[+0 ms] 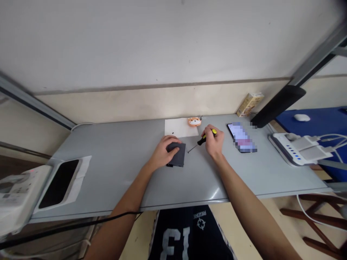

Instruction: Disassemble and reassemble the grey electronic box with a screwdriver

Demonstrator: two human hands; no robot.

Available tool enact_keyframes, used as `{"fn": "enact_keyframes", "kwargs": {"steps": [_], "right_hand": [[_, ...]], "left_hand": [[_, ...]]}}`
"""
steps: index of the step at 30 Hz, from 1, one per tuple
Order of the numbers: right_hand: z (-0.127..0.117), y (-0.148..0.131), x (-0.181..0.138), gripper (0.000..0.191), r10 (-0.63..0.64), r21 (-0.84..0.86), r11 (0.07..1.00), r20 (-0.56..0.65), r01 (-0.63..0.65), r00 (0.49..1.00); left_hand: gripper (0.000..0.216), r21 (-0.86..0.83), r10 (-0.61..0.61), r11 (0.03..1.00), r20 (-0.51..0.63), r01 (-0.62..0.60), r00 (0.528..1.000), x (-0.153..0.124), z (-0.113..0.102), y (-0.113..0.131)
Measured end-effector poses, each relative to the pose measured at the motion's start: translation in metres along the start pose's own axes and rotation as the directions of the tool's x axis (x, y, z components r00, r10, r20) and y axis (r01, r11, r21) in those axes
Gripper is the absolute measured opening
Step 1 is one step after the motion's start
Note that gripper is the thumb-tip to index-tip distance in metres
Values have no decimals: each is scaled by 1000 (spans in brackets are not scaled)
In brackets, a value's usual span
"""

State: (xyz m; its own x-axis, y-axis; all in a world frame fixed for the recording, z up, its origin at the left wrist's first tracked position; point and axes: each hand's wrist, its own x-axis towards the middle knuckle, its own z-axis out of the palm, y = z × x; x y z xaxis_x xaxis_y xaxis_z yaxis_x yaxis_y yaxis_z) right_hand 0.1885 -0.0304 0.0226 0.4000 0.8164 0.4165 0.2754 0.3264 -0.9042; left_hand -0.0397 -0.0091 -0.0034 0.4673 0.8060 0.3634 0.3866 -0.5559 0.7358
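Observation:
My left hand point(165, 151) rests on a small flat dark grey box point(179, 157) in the middle of the grey table point(121, 173), its fingers curled over the box's far left corner. My right hand point(214, 141) is closed round a screwdriver point(204, 138) with a black and yellow handle. The thin shaft slants down to the left, and its tip lies just off the box's right edge. A white sheet of paper point(176, 127) lies just behind both hands.
A small orange animal-shaped figure point(194, 121) sits on the paper's far corner. A phone point(241, 137) lies to the right, then a white power strip point(295, 148) with plugs. A yellow carton point(249, 104) leans on the wall. A dark tray point(59, 182) and a white device point(16, 195) are at the left.

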Motion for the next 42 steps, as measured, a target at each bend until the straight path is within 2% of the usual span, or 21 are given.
{"fn": "enact_keyframes", "kwargs": {"steps": [5,10,14,19,23,27,33,39,42], "right_hand": [[5,-4,-5,32,45,104,993,159,-62,986],[11,-10,-12,34,33,60,997,298,-54,954],[10,-10,-11,33,47,65,996,279,-68,959],[6,-6,-5,32,91,134,984,193,-118,977],[9,-4,-7,32,96,151,979,238,-134,967],[11,-3,-9,32,61,128,987,280,-100,958],[8,-2,-6,32,135,139,977,195,-164,971],[13,1,-9,32,109,130,980,293,-153,950],[11,2,-8,31,116,122,981,270,-153,956]], "left_hand": [[13,-2,-27,1000,-54,27,998,1,2,-4],[12,57,13,998,-82,-8,997,1,3,-3],[13,117,109,988,-78,-100,991,-1,0,7],[13,129,178,974,69,-186,982,-4,-3,27],[13,129,208,966,135,-225,969,-6,0,32],[15,148,205,964,121,-222,971,-6,1,28],[14,158,199,964,116,-216,973,-6,0,26],[14,167,202,961,121,-221,972,-6,2,25],[15,160,202,963,115,-219,973,-6,3,23]]}}
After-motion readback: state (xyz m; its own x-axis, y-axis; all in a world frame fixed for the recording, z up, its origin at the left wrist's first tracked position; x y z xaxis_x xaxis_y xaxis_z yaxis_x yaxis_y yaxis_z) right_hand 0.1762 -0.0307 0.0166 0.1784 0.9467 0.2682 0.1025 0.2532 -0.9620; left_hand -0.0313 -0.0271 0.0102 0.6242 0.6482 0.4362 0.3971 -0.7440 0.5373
